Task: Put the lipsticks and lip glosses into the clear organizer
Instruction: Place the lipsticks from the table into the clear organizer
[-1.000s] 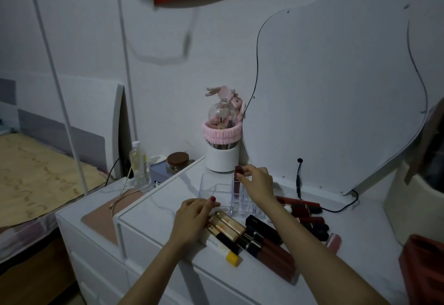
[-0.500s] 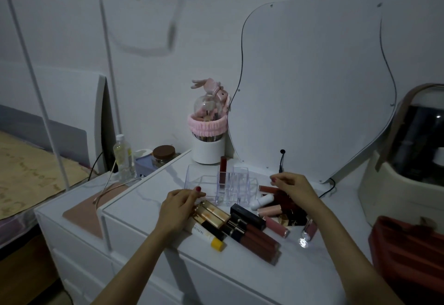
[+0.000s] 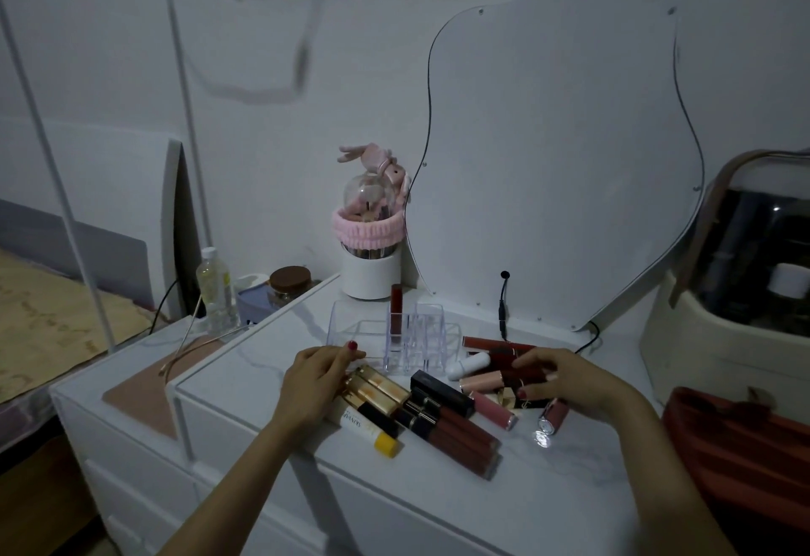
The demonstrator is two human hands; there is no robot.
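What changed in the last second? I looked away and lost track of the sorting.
The right hand let go of the dark red lipstick, now standing in the clear organizer, and moved right to the loose pile, fingers around a dark red tube. The left hand stayed by the organizer.

The right hand [image 3: 565, 376] hides part of the lipstick pile [image 3: 504, 373].

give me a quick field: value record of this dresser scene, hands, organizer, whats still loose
surface: white dresser top
organizer: clear organizer, upright, near the middle back
in organizer: one dark red lipstick, standing in a slot
left hand: left hand resting at the organizer's front left edge and on the gold tubes
right hand: right hand over the right pile, fingers around a dark red tube
loose: dark gloss tubes, white tube with yellow cap, pink gloss
status: most items not yet stored
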